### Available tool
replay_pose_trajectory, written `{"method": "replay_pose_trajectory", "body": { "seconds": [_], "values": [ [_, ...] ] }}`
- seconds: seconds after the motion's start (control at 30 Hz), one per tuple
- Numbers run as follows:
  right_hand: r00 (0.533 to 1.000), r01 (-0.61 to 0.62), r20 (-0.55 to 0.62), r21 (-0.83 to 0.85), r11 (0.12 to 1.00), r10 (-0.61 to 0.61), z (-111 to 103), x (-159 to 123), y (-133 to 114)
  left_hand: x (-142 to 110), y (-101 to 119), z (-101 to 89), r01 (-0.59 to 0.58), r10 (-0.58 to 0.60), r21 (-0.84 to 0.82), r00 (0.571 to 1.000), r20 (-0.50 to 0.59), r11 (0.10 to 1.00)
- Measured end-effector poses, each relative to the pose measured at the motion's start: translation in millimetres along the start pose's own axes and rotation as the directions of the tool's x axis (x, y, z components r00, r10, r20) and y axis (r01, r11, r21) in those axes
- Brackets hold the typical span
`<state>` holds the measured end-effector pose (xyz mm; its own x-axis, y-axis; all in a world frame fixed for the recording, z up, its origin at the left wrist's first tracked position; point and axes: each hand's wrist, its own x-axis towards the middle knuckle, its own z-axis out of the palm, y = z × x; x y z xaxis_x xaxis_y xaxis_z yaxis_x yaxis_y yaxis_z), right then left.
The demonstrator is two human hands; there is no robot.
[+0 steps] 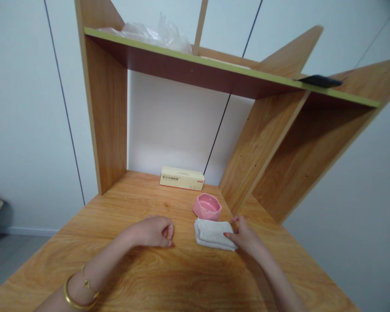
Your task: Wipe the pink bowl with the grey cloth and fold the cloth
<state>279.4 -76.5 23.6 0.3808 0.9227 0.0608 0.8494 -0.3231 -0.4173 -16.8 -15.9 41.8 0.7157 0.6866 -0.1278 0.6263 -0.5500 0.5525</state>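
A folded white cloth [212, 232] lies on the wooden desk [143, 277], just in front of a pink bowl-like dish [207, 206]. My right hand [243, 235] rests at the cloth's right edge, thumb and fingers pinching its corner. My left hand [154, 231] lies on the desk to the left of the cloth, fingers curled into a loose fist with nothing visible in them. Gold bracelets [79, 290] circle my left wrist.
A long cream box [182, 178] lies at the back of the desk against the wall. A wooden shelf [214, 69] spans overhead, with crumpled clear plastic [156, 32] at its left and a flat black object [320, 80] at its right. Slanted side panels flank the desk.
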Motion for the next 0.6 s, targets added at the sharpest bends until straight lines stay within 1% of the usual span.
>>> {"method": "replay_pose_trajectory", "body": {
  "seconds": [0.07,0.1,0.13,0.17,0.2,0.23,0.27,0.3,0.37,0.43,0.47,0.53,0.6],
  "values": [
    [0.991,0.058,-0.114,-0.109,0.992,-0.07,-0.7,-6.3,-16.4,3.9,-3.8,3.4,-0.024,0.024,-0.002,0.999,-0.031,1.0],
    [0.975,0.109,-0.177,-0.142,0.984,-0.133,1.2,-11.5,-28.9,6.2,-6.0,4.6,-0.04,0.04,-0.005,0.998,-0.056,0.999],
    [0.953,0.181,-0.219,-0.148,0.972,-0.211,4.8,-17.5,-43.4,8.9,-8.5,5.6,-0.059,0.058,-0.007,0.994,-0.088,0.998],
    [0.928,0.276,-0.225,-0.118,0.954,-0.296,10.2,-23.8,-58.7,12.0,-11.3,6.5,-0.078,0.077,-0.006,0.989,-0.128,0.997],
    [0.908,0.371,-0.18,-0.072,0.926,-0.378,17.2,-30.0,-74.1,15.4,-14.3,7.5,-0.092,0.09,-0.002,0.981,-0.169,0.996],
    [0.886,0.453,-0.102,-0.017,0.891,-0.452,25.4,-35.6,-88.7,18.9,-17.4,8.7,-0.103,0.102,0.007,0.971,-0.216,0.995],
    [0.854,0.52,-0.02,0.036,0.853,-0.52,34.4,-40.2,-101.6,22.3,-20.6,10.1,-0.103,0.104,0.017,0.96,-0.261,0.995],
    [0.809,0.579,0.064,0.087,0.811,-0.585,43.4,-43.5,-112.4,25.5,-23.6,11.8,-0.095,0.099,0.028,0.947,-0.306,0.995],
    [0.722,0.646,0.175,0.174,0.743,-0.669,59.5,-46.2,-126.9,30.3,-29.2,15.8,-0.068,0.08,0.045,0.921,-0.382,0.997],
    [0.657,0.678,0.236,0.23,0.698,-0.716,70.4,-44.7,-132.8,32.5,-34.0,20.0,-0.055,0.078,0.067,0.902,-0.424,0.996],
    [0.634,0.688,0.254,0.246,0.683,-0.73,73.8,-43.3,-133.4,32.8,-36.1,22.0,-0.05,0.08,0.08,0.897,-0.436,0.996],
    [0.611,0.696,0.275,0.261,0.669,-0.742,77.7,-40.7,-131.7,32.4,-39.7,25.5,-0.041,0.086,0.109,0.893,-0.443,0.993],
    [0.617,0.691,0.277,0.256,0.675,-0.737,80.0,-39.7,-128.3,31.7,-41.9,28.6,-0.039,0.091,0.125,0.893,-0.442,0.991]
  ]
}}
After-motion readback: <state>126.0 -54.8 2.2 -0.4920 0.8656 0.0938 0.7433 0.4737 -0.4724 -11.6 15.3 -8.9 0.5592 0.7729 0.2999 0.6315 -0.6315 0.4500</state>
